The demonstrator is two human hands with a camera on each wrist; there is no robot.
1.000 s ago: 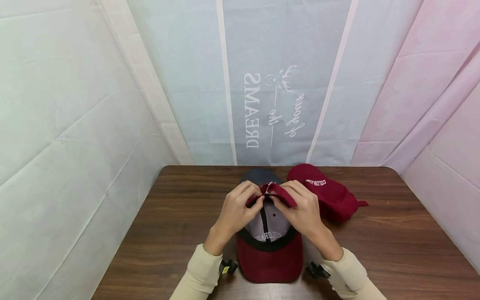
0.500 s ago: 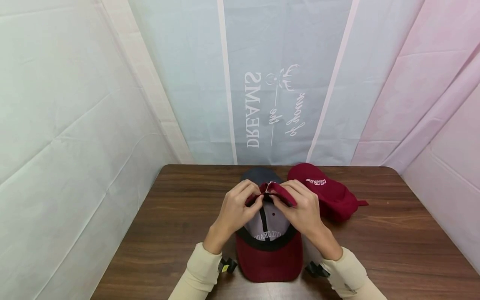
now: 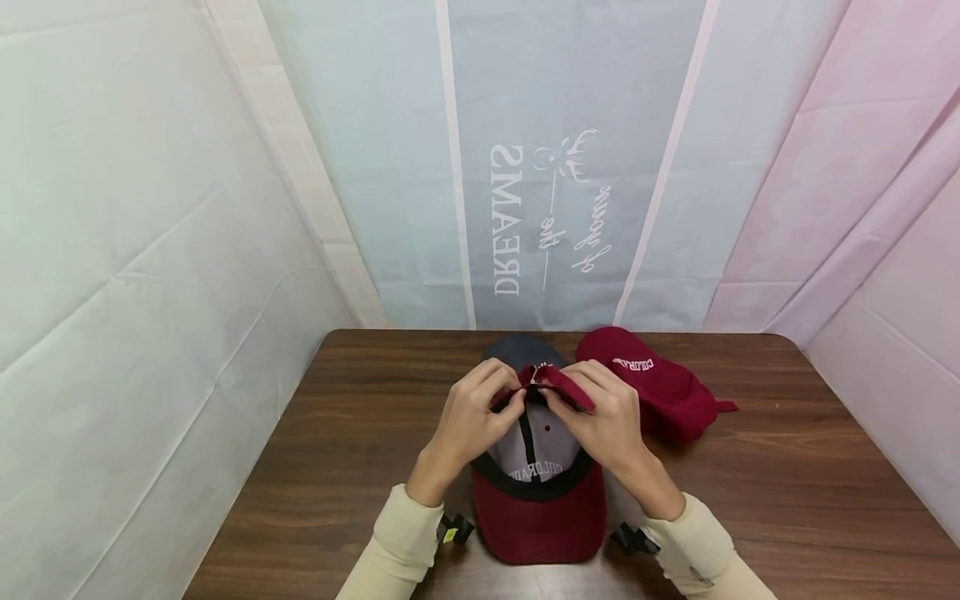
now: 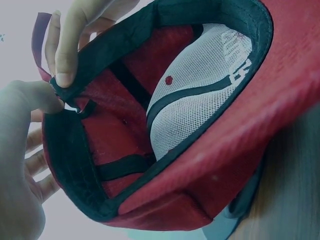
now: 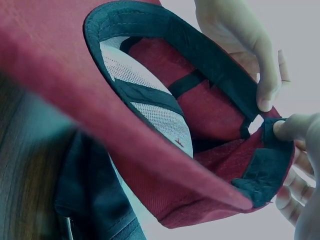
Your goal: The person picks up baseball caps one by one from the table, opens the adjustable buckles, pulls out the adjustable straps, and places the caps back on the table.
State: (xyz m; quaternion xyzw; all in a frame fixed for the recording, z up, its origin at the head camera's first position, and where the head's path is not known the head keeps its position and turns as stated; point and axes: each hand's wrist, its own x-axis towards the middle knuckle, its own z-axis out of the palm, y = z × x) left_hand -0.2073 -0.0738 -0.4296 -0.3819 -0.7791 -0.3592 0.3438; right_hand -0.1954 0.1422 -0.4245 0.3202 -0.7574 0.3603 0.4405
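Note:
A dark red baseball cap (image 3: 540,533) is held inside-up, its brim toward me and its back edge raised. White mesh lining (image 4: 187,102) and a black sweatband (image 5: 220,75) show inside. My left hand (image 3: 476,412) pinches the back band left of the closure between thumb and fingers. On the other side my right hand (image 3: 603,412) pinches the same band, with the thumb on the inner side. The fingertips of both hands are close together at the closure, where a narrow gap and a loose strap (image 4: 41,42) show in the left wrist view.
Just beyond the held cap lies a dark blue-grey cap (image 3: 513,350), partly hidden by it. Another red cap (image 3: 667,400) with white lettering rests at its right, on the wooden table (image 3: 360,417). Fabric curtains (image 3: 360,167) stand along the table's back and sides.

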